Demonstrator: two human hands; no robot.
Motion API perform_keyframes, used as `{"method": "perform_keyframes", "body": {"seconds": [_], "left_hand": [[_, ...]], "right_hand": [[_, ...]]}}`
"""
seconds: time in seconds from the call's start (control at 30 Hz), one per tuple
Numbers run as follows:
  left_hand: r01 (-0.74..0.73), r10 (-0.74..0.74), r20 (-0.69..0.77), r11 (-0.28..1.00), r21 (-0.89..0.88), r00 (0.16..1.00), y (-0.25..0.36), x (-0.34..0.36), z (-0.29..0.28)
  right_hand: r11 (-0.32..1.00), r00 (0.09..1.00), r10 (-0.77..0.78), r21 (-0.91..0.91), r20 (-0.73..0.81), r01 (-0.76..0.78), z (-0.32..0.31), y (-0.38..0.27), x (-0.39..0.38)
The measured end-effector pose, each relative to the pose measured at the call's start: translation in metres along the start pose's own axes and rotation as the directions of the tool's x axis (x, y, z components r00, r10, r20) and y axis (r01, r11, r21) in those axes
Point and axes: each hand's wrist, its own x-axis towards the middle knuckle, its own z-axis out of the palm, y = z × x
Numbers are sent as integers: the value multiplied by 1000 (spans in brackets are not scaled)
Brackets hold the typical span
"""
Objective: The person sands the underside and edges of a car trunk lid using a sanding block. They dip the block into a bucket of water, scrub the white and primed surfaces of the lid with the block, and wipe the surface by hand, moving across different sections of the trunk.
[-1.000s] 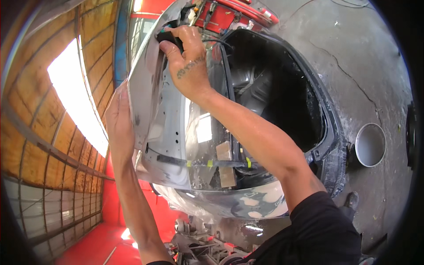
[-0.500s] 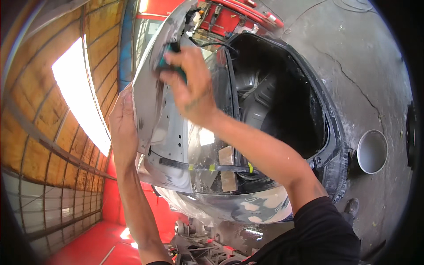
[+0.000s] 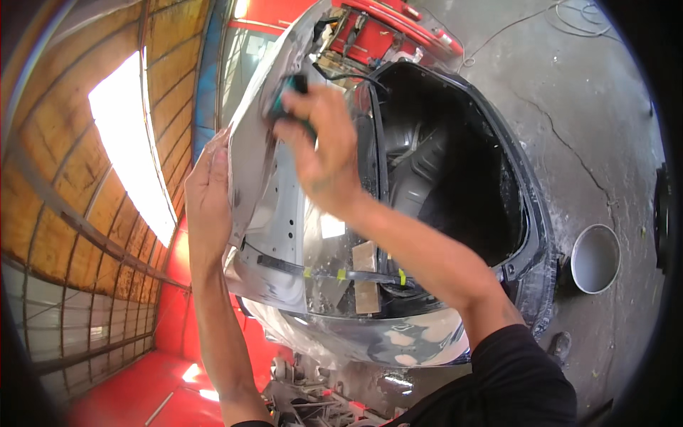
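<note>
A pale grey car panel point(image 3: 249, 160) stands raised along the left side of a partly stripped car body. My left hand point(image 3: 210, 171) grips the panel's outer edge, thumb on the near face and fingers passing behind it. Against the panel's inner face, higher up, my right hand point(image 3: 324, 139) is closed round a teal and black hand block point(image 3: 292, 96). Motion blurs the block, and the side of it that meets the panel is hidden.
Below the hands, a black strip with yellow tape pieces point(image 3: 341, 275) and a tan board point(image 3: 366, 295) lie across the car. The dark rear window opening point(image 3: 462, 178) gapes at right. A grey bucket point(image 3: 596, 260) stands on the concrete floor; red equipment point(image 3: 398, 28) is at the top.
My right hand and the block have shifted slightly right and down in the picture. My left hand keeps its hold on the panel edge while the whole view has tilted a little.
</note>
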Motion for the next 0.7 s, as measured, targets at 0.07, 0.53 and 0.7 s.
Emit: {"method": "perform_keyframes", "body": {"seconds": [0.07, 0.53, 0.7], "left_hand": [[30, -29, 35, 999, -32, 999, 0, -4, 0], [7, -6, -24, 999, 36, 1000, -5, -1, -1], [35, -33, 42, 998, -58, 999, -6, -3, -1]], "right_hand": [[999, 1000, 23, 29, 19, -23, 2, -2, -2], [977, 982, 188, -95, -27, -190, 10, 21, 33], [994, 995, 102, 37, -4, -101, 2, -3, -8]]}}
